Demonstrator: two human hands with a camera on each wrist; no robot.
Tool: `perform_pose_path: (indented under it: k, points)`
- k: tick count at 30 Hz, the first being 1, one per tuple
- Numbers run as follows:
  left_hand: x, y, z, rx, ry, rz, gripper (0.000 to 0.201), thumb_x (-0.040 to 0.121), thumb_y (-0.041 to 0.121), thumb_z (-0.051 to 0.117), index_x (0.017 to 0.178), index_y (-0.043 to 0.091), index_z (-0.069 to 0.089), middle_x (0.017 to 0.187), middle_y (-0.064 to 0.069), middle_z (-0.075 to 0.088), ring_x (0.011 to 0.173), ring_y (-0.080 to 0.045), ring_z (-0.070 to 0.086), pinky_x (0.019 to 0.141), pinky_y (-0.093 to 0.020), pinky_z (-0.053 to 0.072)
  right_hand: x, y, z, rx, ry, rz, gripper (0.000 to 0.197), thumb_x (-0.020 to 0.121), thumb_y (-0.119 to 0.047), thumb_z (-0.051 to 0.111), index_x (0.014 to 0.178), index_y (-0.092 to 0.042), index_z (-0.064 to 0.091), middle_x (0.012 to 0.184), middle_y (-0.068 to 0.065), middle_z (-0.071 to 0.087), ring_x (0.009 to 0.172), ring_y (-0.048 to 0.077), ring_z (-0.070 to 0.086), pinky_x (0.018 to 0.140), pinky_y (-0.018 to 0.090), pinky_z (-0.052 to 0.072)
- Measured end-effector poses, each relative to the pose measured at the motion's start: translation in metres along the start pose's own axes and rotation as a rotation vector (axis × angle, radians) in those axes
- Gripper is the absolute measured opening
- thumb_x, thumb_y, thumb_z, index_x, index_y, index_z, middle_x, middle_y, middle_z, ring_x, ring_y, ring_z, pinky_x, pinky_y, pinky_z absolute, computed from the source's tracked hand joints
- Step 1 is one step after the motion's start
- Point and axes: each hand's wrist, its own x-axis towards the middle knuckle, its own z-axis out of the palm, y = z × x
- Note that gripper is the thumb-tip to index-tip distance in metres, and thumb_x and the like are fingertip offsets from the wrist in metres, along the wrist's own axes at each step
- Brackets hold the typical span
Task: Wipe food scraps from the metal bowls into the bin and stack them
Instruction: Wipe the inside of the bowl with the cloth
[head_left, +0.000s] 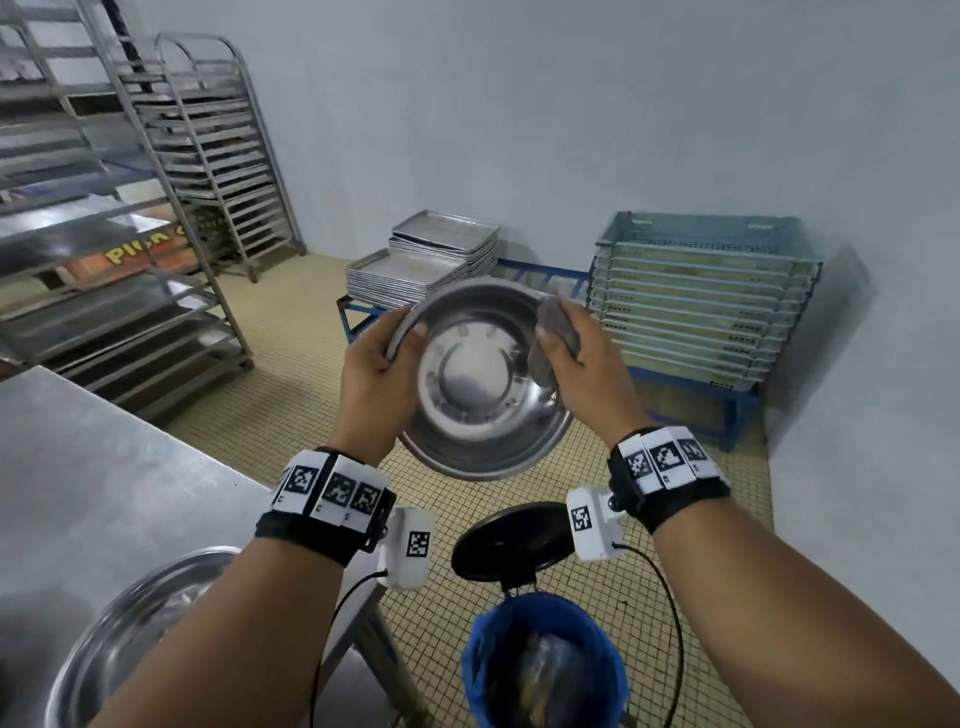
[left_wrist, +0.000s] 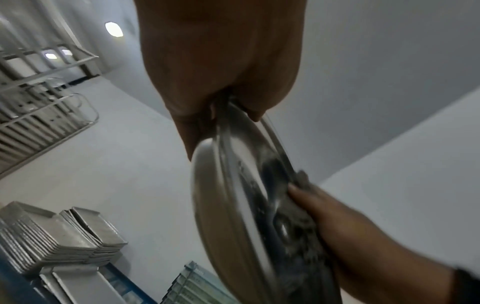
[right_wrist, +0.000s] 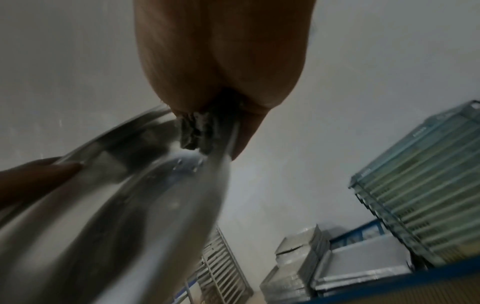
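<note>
I hold a shiny metal bowl (head_left: 478, 384) tilted up on edge in the air, its inside facing me. My left hand (head_left: 382, 358) grips its left rim, thumb inside the bowl. My right hand (head_left: 576, 364) grips a grey cloth (head_left: 556, 332) and presses it on the bowl's upper right rim. The left wrist view shows the bowl (left_wrist: 233, 205) edge-on with the cloth (left_wrist: 298, 226) on its inner wall. In the right wrist view the cloth (right_wrist: 197, 131) hangs from my fingers over the bowl (right_wrist: 155, 205). A bin (head_left: 545, 670) with a blue liner stands open on the floor below, holding scraps.
A steel table (head_left: 104, 467) at my left carries another metal bowl (head_left: 135, 634). The bin's black lid (head_left: 511, 540) stands raised. Stacked trays (head_left: 421, 265) and crates (head_left: 701, 306) sit on blue stands by the wall. Tray racks (head_left: 208, 156) fill the left side.
</note>
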Motion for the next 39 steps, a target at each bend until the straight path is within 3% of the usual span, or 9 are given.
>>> perform_pose_path:
  k: [3, 7, 10, 12, 16, 21, 29, 34, 39]
  points:
    - [-0.009, -0.006, 0.006, 0.041, -0.069, -0.012, 0.019, 0.108, 0.021, 0.058, 0.121, 0.022, 0.072, 0.098, -0.001, 0.078, 0.084, -0.014, 0.075, 0.069, -0.028, 0.06, 0.002, -0.003, 0.001, -0.096, 0.032, -0.074, 0.034, 0.104, -0.035, 0.053, 0.138, -0.031, 0.054, 0.098, -0.015, 0.067, 0.081, 0.008, 0.068, 0.074, 0.032, 0.061]
    - [-0.012, -0.01, 0.014, -0.013, -0.074, -0.02, 0.022, 0.107, 0.019, 0.059, 0.124, 0.021, 0.072, 0.103, -0.003, 0.078, 0.094, -0.022, 0.076, 0.078, -0.035, 0.062, 0.02, -0.013, -0.015, -0.251, -0.058, -0.239, 0.036, 0.104, -0.033, 0.055, 0.14, -0.032, 0.055, 0.089, -0.012, 0.067, 0.066, 0.005, 0.063, 0.062, 0.022, 0.053]
    - [-0.008, -0.006, 0.022, -0.102, 0.097, -0.001, 0.02, 0.107, 0.014, 0.059, 0.108, 0.028, 0.074, 0.089, 0.005, 0.078, 0.079, -0.012, 0.072, 0.069, -0.028, 0.058, 0.013, 0.0, -0.018, -0.056, -0.002, -0.082, 0.04, 0.105, -0.038, 0.052, 0.145, -0.032, 0.05, 0.101, -0.016, 0.067, 0.082, -0.001, 0.066, 0.069, 0.017, 0.057]
    - [-0.011, -0.004, 0.031, -0.106, 0.144, 0.027, 0.023, 0.108, 0.013, 0.057, 0.106, 0.031, 0.071, 0.086, 0.009, 0.076, 0.076, -0.006, 0.07, 0.066, -0.022, 0.056, 0.005, 0.012, -0.016, 0.03, 0.029, -0.009, 0.039, 0.105, -0.038, 0.052, 0.143, -0.032, 0.05, 0.105, -0.024, 0.061, 0.094, 0.0, 0.065, 0.079, 0.026, 0.059]
    - [-0.01, -0.005, 0.048, 0.101, -0.011, 0.059, 0.02, 0.107, 0.019, 0.06, 0.117, 0.035, 0.066, 0.1, 0.006, 0.075, 0.088, -0.01, 0.073, 0.07, -0.023, 0.057, 0.016, 0.023, -0.045, 0.009, 0.007, -0.026, 0.038, 0.105, -0.029, 0.054, 0.143, -0.032, 0.052, 0.101, -0.028, 0.06, 0.088, -0.011, 0.061, 0.081, 0.018, 0.055]
    - [0.007, 0.011, 0.071, 0.27, -0.281, 0.051, 0.031, 0.106, 0.025, 0.061, 0.136, 0.024, 0.066, 0.11, 0.003, 0.076, 0.092, -0.014, 0.076, 0.079, -0.036, 0.064, 0.035, 0.024, -0.082, -0.241, -0.218, -0.256, 0.037, 0.103, -0.027, 0.057, 0.139, -0.037, 0.056, 0.1, -0.001, 0.074, 0.075, 0.013, 0.068, 0.073, 0.028, 0.056]
    - [0.0, 0.013, 0.101, 0.015, 0.078, 0.055, 0.024, 0.105, 0.016, 0.063, 0.114, 0.035, 0.074, 0.098, 0.003, 0.08, 0.087, -0.019, 0.076, 0.076, -0.032, 0.061, 0.022, 0.058, -0.08, 0.028, 0.005, -0.081, 0.04, 0.105, -0.036, 0.053, 0.144, -0.029, 0.051, 0.099, -0.027, 0.06, 0.092, -0.004, 0.063, 0.082, 0.025, 0.059]
    - [-0.005, 0.006, 0.11, 0.209, -0.058, 0.044, 0.024, 0.105, 0.022, 0.064, 0.126, 0.031, 0.073, 0.106, 0.004, 0.078, 0.099, -0.02, 0.075, 0.091, -0.047, 0.062, 0.035, 0.049, -0.087, -0.149, -0.061, -0.25, 0.035, 0.103, -0.034, 0.057, 0.138, -0.031, 0.056, 0.103, -0.01, 0.07, 0.084, 0.014, 0.069, 0.079, 0.04, 0.061]
    - [-0.003, 0.016, 0.105, -0.012, 0.141, 0.044, 0.02, 0.105, 0.014, 0.062, 0.12, 0.022, 0.074, 0.094, 0.003, 0.079, 0.082, -0.016, 0.075, 0.073, -0.033, 0.062, 0.04, 0.051, -0.085, -0.004, -0.024, -0.134, 0.039, 0.105, -0.033, 0.054, 0.144, -0.033, 0.049, 0.093, -0.024, 0.06, 0.077, -0.003, 0.063, 0.072, 0.025, 0.058]
